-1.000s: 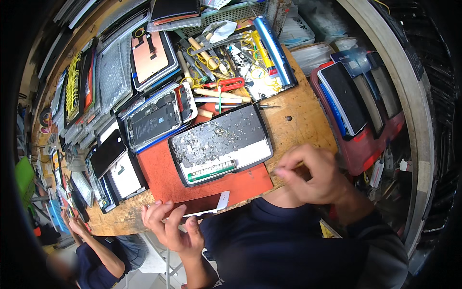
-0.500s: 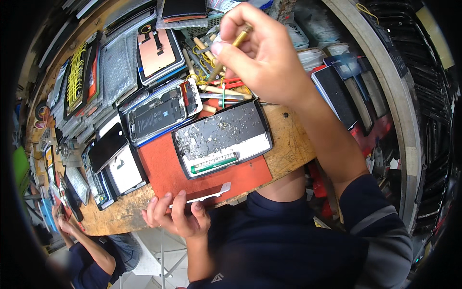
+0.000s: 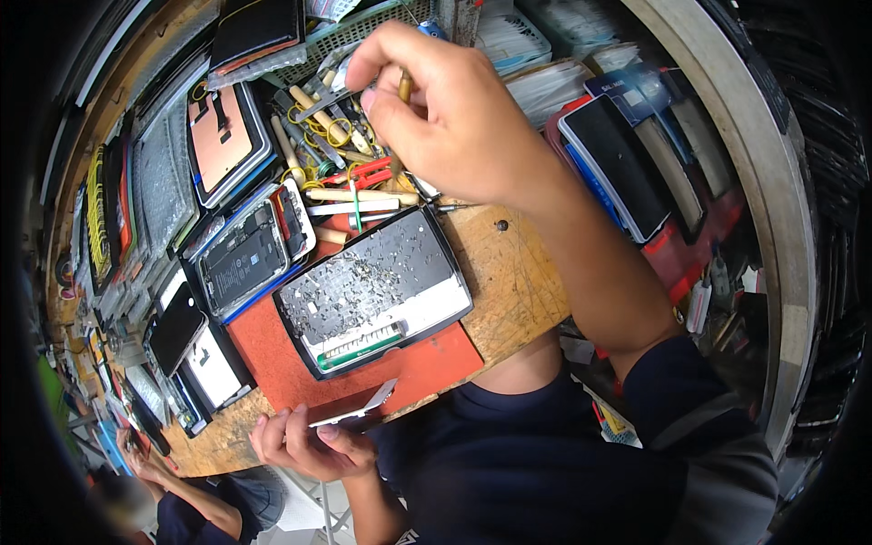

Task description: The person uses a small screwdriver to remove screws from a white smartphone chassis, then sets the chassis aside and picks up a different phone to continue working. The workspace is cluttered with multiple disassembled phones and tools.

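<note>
Phone screen panel (image 3: 352, 407), dark-faced with a white end, sits in the left hand (image 3: 311, 445), pinched by its lower-left end between fingers and thumb, tilted almost edge-on over the near edge of the red mat (image 3: 445, 356). The right hand (image 3: 445, 118) is curled round a slender brass-coloured tool (image 3: 405, 86) above the wooden-handled tools (image 3: 331, 123); its working end and exact kind cannot be told.

As for progress, the panel is off any phone body, and the tool is well apart from it, so work on it looks part-way at most. Whether anything on the panel has been freed or fitted cannot be told at this angle. Left of the mat, an opened phone (image 3: 243, 259) lies with its battery bare and no screen over it; whether the two belong together is unclear. Small loose parts (image 3: 350, 277) lie scattered in the shallow black-rimmed tray (image 3: 436, 295), beside a green strip-like piece (image 3: 359, 345), none of them being handled.
</note>
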Motion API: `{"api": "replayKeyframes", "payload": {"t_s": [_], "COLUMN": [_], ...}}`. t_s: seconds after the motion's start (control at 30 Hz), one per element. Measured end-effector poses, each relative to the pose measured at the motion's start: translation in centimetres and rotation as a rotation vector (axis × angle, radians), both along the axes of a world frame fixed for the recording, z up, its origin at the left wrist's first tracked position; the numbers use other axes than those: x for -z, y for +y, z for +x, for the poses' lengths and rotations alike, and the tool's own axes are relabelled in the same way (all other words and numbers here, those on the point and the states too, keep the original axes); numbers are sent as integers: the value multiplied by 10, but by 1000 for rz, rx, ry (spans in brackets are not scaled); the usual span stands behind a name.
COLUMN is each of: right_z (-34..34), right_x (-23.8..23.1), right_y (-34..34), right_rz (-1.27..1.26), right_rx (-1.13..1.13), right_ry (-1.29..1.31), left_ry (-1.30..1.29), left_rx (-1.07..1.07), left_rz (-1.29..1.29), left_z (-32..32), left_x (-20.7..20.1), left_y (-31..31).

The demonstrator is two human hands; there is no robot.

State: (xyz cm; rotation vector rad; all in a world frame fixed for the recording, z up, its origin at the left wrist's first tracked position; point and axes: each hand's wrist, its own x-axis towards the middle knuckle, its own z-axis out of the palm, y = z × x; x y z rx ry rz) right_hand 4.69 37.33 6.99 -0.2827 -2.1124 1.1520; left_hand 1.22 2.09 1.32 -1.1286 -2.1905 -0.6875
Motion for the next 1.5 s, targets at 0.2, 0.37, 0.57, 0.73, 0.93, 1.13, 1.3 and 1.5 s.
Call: {"api": "replayKeyframes", "payload": {"t_s": [0.2,0.37,0.57,0.73,0.93,1.13,1.3,1.5], "right_z": [7,6,2,-2,-6,-5,-3,-3], "right_x": [-6,-4,-3,-2,3,3,1,-3], "right_y": [-8,-13,-16,-17,-22,-21,-23,-25], "right_rz": [238,219,238,88,-14,-121,-31,-280], "right_rx": [-28,-96,-83,-80,-164,-199,-196,-224], "right_ry": [11,-85,-26,37,-11,-111,-174,-77], "left_ry": [-8,-19,-41,-86,-123,-113,-101,-59], "left_rx": [-31,-28,-38,-4,5,17,-33,-24], "left_rz": [-23,-30,4,15,15,27,-3,31], "left_z": [1,-1,-2,-3,-3,-5,-3,-1], "left_x": [-1,-2,1,-2,-3,-1,0,3], "left_y": [3,2,3,4,5,5,0,-4]}}
